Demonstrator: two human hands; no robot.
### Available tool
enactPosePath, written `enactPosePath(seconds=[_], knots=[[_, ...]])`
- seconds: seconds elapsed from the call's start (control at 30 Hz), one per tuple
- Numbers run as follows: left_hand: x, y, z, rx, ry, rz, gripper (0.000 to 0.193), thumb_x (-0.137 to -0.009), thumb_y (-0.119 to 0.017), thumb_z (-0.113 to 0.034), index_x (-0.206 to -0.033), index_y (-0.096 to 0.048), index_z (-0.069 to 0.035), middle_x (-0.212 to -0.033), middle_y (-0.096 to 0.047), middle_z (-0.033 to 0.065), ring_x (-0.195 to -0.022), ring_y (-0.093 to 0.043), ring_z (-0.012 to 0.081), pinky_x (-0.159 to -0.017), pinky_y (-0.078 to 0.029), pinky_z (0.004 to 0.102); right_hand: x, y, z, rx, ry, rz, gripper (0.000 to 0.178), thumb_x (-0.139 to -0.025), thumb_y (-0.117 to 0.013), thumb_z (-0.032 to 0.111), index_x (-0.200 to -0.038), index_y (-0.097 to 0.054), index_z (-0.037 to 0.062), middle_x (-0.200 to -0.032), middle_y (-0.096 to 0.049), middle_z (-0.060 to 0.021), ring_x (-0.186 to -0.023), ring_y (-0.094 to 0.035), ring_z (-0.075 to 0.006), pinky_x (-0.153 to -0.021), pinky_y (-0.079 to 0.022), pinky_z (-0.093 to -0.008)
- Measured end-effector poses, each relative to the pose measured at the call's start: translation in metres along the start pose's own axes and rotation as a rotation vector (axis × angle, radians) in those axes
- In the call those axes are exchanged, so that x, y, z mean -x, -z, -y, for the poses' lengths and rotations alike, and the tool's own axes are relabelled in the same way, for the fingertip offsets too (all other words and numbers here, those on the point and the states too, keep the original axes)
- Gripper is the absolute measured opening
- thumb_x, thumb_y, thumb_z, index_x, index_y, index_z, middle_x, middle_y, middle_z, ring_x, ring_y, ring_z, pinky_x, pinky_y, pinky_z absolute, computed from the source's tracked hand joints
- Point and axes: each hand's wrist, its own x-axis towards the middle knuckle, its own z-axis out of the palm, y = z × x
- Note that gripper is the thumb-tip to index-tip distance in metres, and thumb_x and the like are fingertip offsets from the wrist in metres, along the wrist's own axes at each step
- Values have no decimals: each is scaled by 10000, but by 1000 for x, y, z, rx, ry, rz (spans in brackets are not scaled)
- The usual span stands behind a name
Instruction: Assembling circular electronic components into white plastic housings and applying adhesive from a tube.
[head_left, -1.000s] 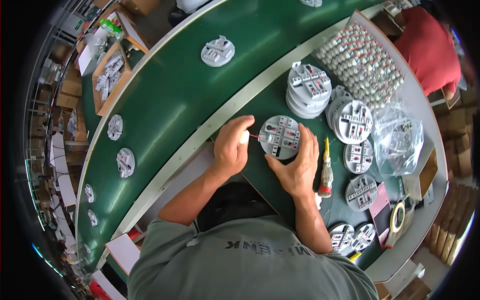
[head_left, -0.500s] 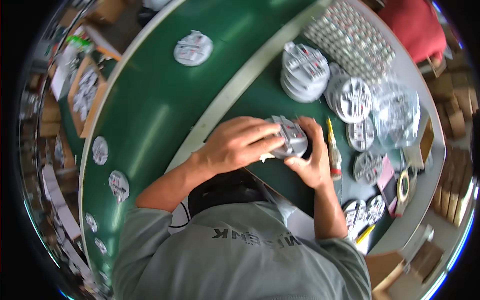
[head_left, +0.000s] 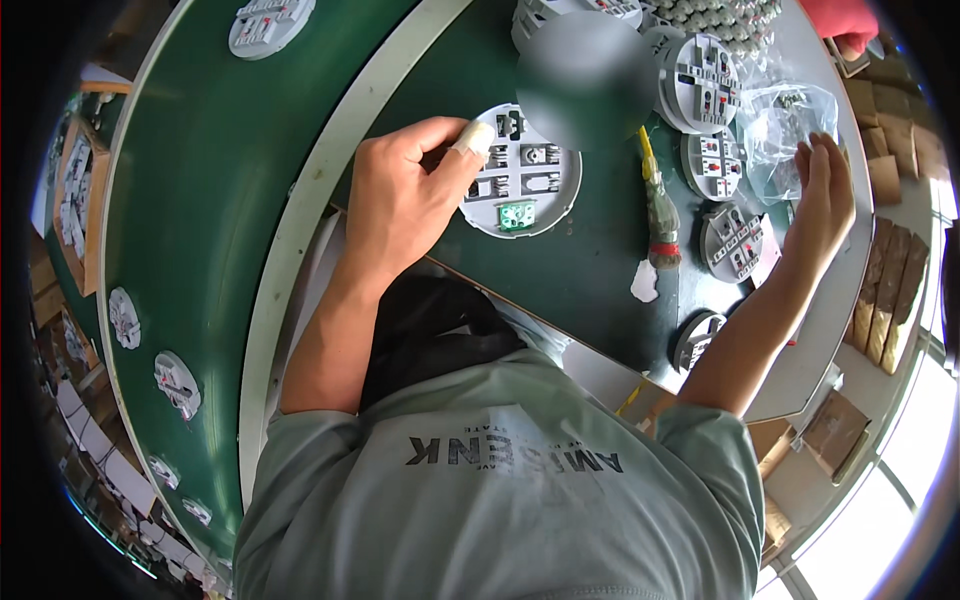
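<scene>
My left hand (head_left: 415, 195) grips the left edge of a round light-grey plastic base (head_left: 550, 208), its thumb wrapped in a whitish covering. Small metal clips sit in the base's compartments, and a little green circuit board lies at its near side. A blurred patch hides the base's far right edge. Well to the right, my right hand (head_left: 825, 195) is raised beside a clear plastic bag (head_left: 785, 140), fingers stretched out and nothing visible in them. Between the hands lies a brush (head_left: 660, 205) with a yellow tip and a red band.
Stacked grey round assemblies (head_left: 703, 85) stand at the back right, with single ones (head_left: 733, 243) nearer. A pile of small metallic parts (head_left: 715, 15) lies behind. Left of a pale rail (head_left: 290, 210), a green belt (head_left: 210, 230) carries more assemblies. Another person's hand (head_left: 852, 42) shows far right.
My right hand has let go of the round piece and moved right to the bag. My left hand holds a base with clips and a green board showing. The view has shifted.
</scene>
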Motion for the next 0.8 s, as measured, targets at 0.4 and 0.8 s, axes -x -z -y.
enactPosePath(seconds=[0.4, 0.8], knots=[[-6, 2, 6, 3, -125, -44, 213, -1019, -745, -156, -1022, -767, 55, -673, -670, 74, -566, -545, 87, -538, -435, 292, -162, -72, -108, 1028, 178, 434, 489, -982, -680, 402, -1204, -771, -25, -1163, -771, -301, -1114, -751, -475, -975, -564, -538], [-10, 3, 2, 37, -99, -8, 211, -1029, -745, -150, -1080, -777, 52, -686, -657, 47, -600, -526, 60, -553, -426, 272, -156, -59, -88, 1124, 73, 273, 454, -936, -703, 404, -1209, -809, 56, -1153, -790, -258, -1125, -753, -437, -1012, -566, -502]])
